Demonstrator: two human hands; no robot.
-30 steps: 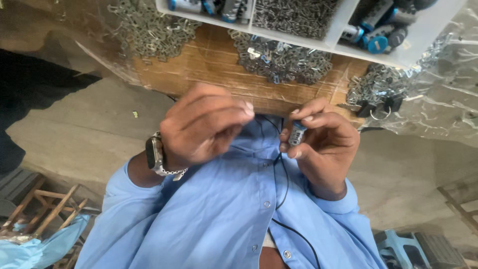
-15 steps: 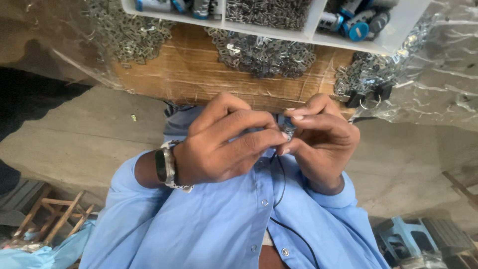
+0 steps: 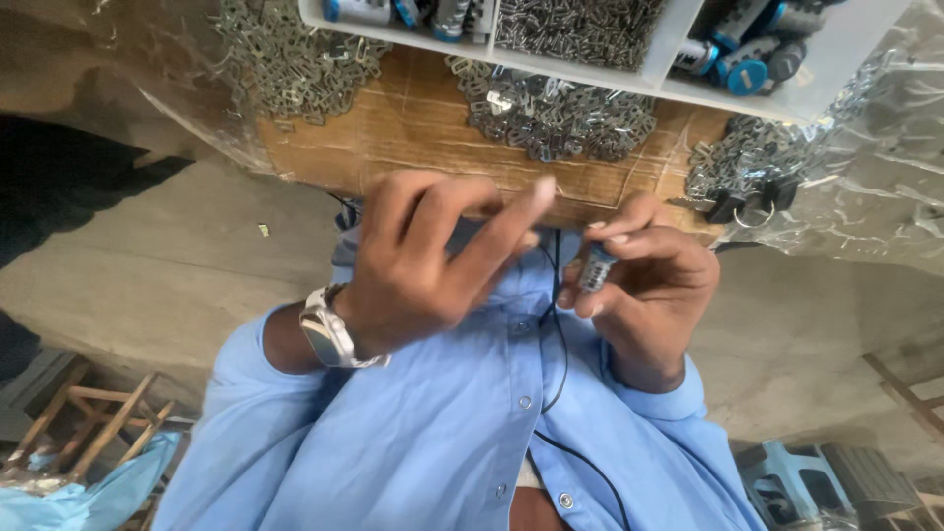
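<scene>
Right of centre in the head view, the right hand pinches a small dark cylindrical part between thumb and fingers, just below the desk's front edge. Left of it, the left hand holds nothing, its fingers loosely spread, a silver wristwatch on the wrist. Along the upper edge sits a white tray above heaps of metal clips. A black cord runs down the blue shirt.
</scene>
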